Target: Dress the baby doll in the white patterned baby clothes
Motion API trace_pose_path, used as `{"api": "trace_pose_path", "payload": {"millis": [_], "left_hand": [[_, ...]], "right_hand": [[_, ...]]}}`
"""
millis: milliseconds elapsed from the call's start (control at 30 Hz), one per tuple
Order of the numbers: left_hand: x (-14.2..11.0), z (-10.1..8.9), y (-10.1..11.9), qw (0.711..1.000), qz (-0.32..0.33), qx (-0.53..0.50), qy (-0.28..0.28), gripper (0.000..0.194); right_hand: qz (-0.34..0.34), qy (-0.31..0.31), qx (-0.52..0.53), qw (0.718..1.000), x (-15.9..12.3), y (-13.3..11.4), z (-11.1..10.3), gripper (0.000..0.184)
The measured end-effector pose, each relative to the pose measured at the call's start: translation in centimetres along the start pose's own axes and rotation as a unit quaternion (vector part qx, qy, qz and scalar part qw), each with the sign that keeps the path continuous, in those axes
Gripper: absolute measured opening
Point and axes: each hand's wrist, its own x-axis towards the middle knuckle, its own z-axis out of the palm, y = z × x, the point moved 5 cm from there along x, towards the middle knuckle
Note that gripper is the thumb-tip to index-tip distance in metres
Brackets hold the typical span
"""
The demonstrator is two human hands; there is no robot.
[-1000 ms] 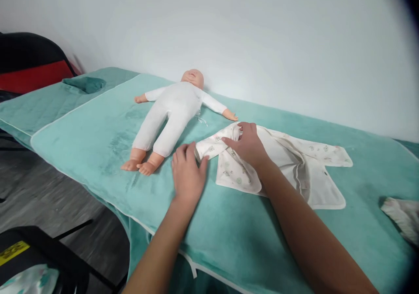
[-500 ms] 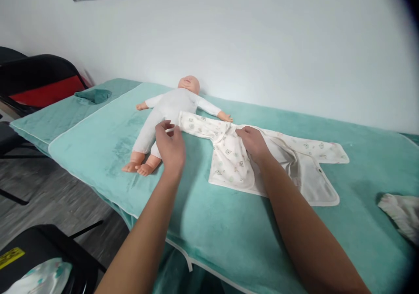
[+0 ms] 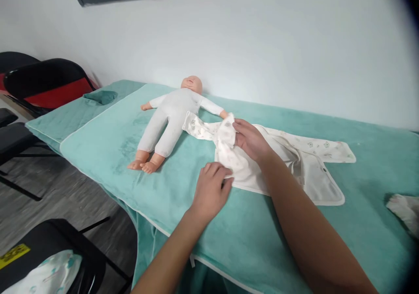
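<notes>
A white baby shirt (image 3: 245, 176) with small printed figures lies spread on the green cover, its front partly undone. My right hand (image 3: 250, 139) grips the left front flap near the neckline, and the cloth bunches up beside the fingers. At the lower hem my left hand (image 3: 212, 189) has its fingers curled, thumb and fingertips closing on the fabric edge. Beyond the shirt a baby doll (image 3: 175, 115) in a white bodysuit rests on its back, arms and legs spread. One shirt sleeve reaches toward the doll's side, near its hand.
The green cover (image 3: 108, 154) drapes a long table against a white wall. A crumpled printed cloth (image 3: 406, 211) sits at the right. Black and red chairs (image 3: 55, 84) stand at the left. Another chair (image 3: 65, 237), at lower left, carries a white printed cloth (image 3: 49, 276).
My left hand has left the sleeve end and come down to the right, to the hem. My right hand has lifted and bunched the front flap. The view has shifted slightly.
</notes>
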Motion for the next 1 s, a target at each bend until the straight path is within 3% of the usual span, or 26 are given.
{"api": "trace_pose_path", "payload": {"millis": [33,133,200,267,367,500,567,667,767,867,933,1000], "left_hand": [[0.0,-0.1,-0.2,1.0,-0.014,-0.014,0.015,0.015],[-0.5,-1.0,-1.9,0.982,-0.119,-0.088,0.113,0.017],[-1.3,-1.6,-3.5,0.946,-0.214,-0.134,0.202,0.017],[-2.0,-1.9,-4.5,0.913,-0.268,-0.163,0.262,0.019],[-1.6,-1.7,-4.6,0.915,-0.256,-0.189,0.248,0.022],[-0.2,-0.8,-3.2,0.969,-0.188,-0.109,0.119,0.039],[-0.1,-0.6,-2.9,0.976,-0.181,-0.086,0.089,0.025],[-0.8,-1.2,-3.7,0.946,-0.236,-0.147,0.164,0.019],[-2.3,-2.3,-4.9,0.879,-0.301,-0.205,0.307,0.023],[-3.1,-2.8,-5.5,0.832,-0.328,-0.233,0.382,0.023],[-3.3,-2.9,-5.7,0.82,-0.336,-0.24,0.396,0.023],[-3.4,-2.9,-5.7,0.814,-0.339,-0.248,0.401,0.023]], "right_hand": [[-0.007,-0.03,0.009,0.999,-0.1,-0.2,0.8,0.027],[0.008,-0.103,0.009,0.995,-0.3,-0.2,2.2,0.037],[0.023,-0.105,-0.007,0.994,-0.1,0.2,2.0,0.041],[0.035,-0.101,-0.039,0.994,0.2,0.7,1.5,0.045],[0.043,-0.09,-0.082,0.992,0.7,1.4,0.8,0.048],[0.043,-0.092,-0.112,0.988,0.7,1.5,0.8,0.049],[0.031,-0.11,-0.125,0.985,0.4,1.1,1.3,0.049],[0.009,-0.142,-0.141,0.98,-0.1,0.7,2.3,0.05],[-0.011,-0.17,-0.126,0.977,-0.2,0.8,3.2,0.049],[-0.054,-0.135,-0.121,0.982,0.6,1.1,3.0,0.04],[-0.097,-0.059,-0.175,0.978,1.3,1.2,1.9,0.027],[-0.126,0.025,-0.273,0.953,1.8,1.2,0.4,0.02]]}}
